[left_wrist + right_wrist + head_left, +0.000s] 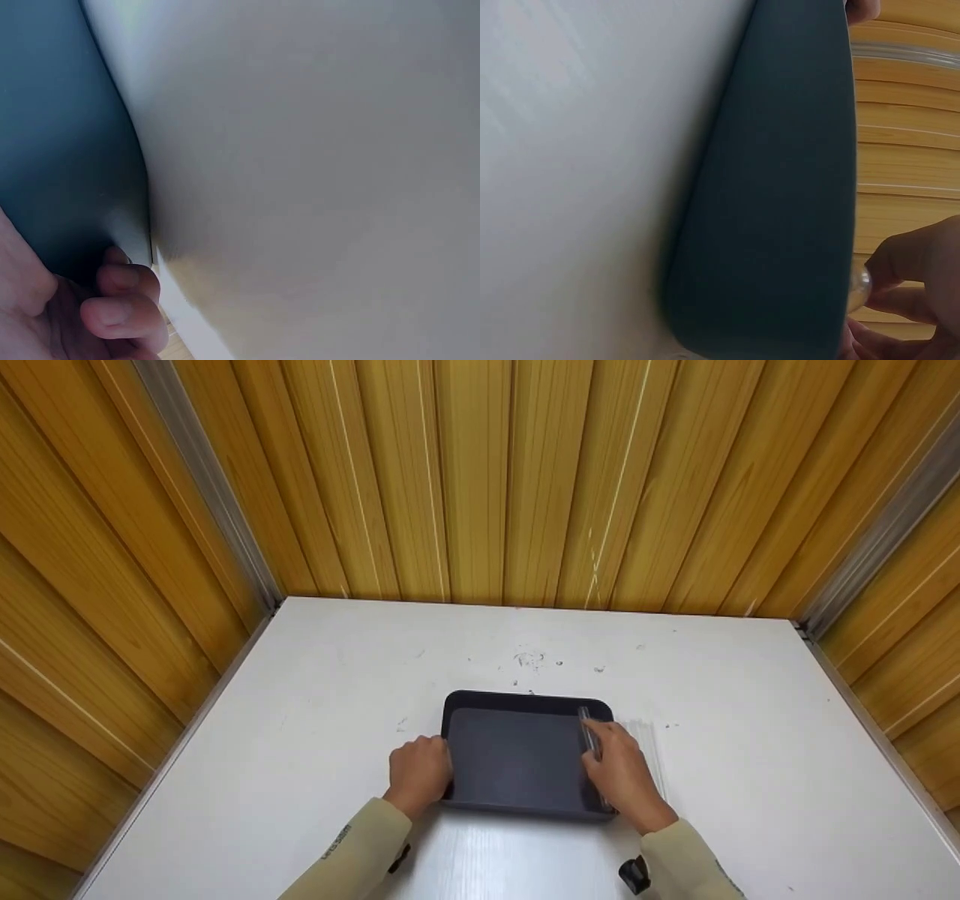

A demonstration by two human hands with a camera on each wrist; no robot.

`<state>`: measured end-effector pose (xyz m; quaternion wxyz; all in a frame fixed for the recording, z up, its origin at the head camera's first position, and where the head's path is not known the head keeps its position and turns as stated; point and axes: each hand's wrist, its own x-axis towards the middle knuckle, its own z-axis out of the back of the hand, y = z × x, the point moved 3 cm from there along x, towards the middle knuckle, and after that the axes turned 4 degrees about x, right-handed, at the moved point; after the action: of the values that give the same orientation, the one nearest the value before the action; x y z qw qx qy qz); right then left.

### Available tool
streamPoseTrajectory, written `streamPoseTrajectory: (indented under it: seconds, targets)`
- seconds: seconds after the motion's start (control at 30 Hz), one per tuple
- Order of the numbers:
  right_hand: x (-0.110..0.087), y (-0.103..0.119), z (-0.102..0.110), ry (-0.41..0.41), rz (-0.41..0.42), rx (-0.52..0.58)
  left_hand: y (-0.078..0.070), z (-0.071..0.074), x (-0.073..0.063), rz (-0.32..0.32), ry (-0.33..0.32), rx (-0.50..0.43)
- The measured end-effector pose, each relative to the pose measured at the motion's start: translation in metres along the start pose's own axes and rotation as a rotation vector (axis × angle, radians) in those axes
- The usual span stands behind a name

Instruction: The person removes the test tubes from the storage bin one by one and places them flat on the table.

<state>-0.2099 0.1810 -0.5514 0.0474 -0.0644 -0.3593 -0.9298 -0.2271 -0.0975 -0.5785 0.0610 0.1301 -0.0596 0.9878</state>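
A dark grey rectangular tray (517, 757) with raised walls sits near the front of the white table. My left hand (420, 772) grips its left wall, and the fingers (124, 315) curl in against the tray's outer side in the left wrist view. With thumb and fingers, my right hand (621, 769) holds a clear, slender tube-like piece (589, 733) along the inside of the right wall. Its rounded, shiny end shows past the tray wall (772, 187) in the right wrist view. The right palm hides part of the clear piece.
Thin see-through strips (645, 739) lie on the table just right of the tray, partly behind my right hand. Scuff marks dot the white table (360, 660) behind the tray. Yellow wood-patterned panels (480, 487) wall in the back and both sides.
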Motion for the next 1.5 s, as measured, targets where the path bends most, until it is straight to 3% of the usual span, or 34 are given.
streamPoseTrajectory:
  seconds: [0.6,0.83,1.13,1.33,1.5]
  targets:
    - [0.0023,-0.0031,0.0040,-0.021,-0.010,-0.004,0.0008,-0.0005,0.0002,-0.006,-0.010,0.001]
    - [0.0017,-0.0033,0.0057,-0.009,-0.017,-0.002,0.0000,0.0011,-0.0014,-0.025,-0.043,-0.001]
    - [0.0022,-0.0058,0.0075,-0.011,-0.028,-0.007,0.0005,0.0005,-0.0008,-0.005,-0.010,-0.011]
    - [0.0029,-0.0073,0.0090,-0.007,-0.047,0.008,-0.0004,0.0009,-0.0012,-0.024,-0.053,-0.009]
    - [0.0022,-0.0082,0.0095,0.000,-0.055,0.011,0.0000,-0.0011,-0.0007,-0.010,-0.016,-0.003]
